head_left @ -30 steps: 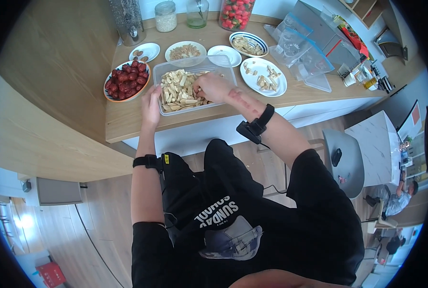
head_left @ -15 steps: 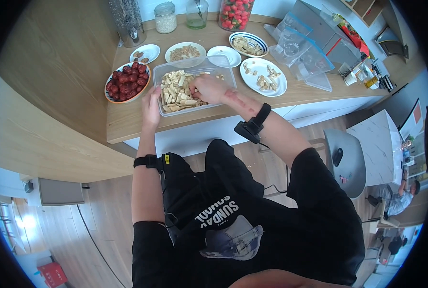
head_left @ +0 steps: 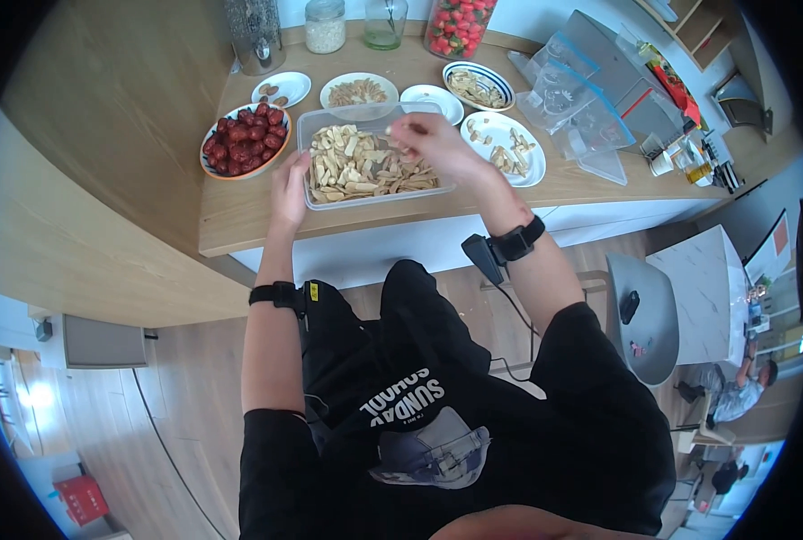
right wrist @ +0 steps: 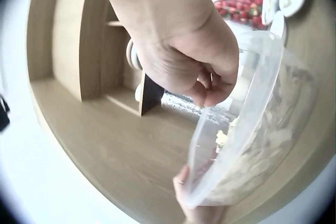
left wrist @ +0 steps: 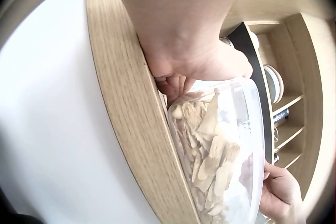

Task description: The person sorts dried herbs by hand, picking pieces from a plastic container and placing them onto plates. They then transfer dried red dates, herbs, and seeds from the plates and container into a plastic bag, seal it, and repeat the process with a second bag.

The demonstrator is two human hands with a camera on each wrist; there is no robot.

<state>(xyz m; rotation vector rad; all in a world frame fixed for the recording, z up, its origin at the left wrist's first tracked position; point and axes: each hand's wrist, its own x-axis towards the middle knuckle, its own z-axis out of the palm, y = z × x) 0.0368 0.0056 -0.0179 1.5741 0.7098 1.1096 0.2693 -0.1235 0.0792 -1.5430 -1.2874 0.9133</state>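
Observation:
A clear plastic container (head_left: 379, 200) holds pale dried slices (head_left: 343, 166), with thinner tan slices (head_left: 410, 177) toward its right end. My left hand (head_left: 290, 187) grips the container's left end. In the left wrist view the thumb lies at the rim and the other fingers curl against the side. Over the far right part of the container, my right hand (head_left: 437, 142) has thumb and fingertips together, pinching a small pale piece (head_left: 389, 130). In the right wrist view the curled fingers (right wrist: 212, 95) show above the container, and they mostly hide the piece.
A bowl of red dates (head_left: 246, 144) stands left of the container. Behind and to the right are small plates, a striped bowl (head_left: 479, 87) and a white plate (head_left: 534, 166) with pale pieces. Jars (head_left: 326, 29) line the wall; clear zip bags (head_left: 590, 108) lie at the right.
My right hand has lifted out of the slices and moved right, above the container, with a small piece at its fingertips. The left hand keeps its grip on the container.

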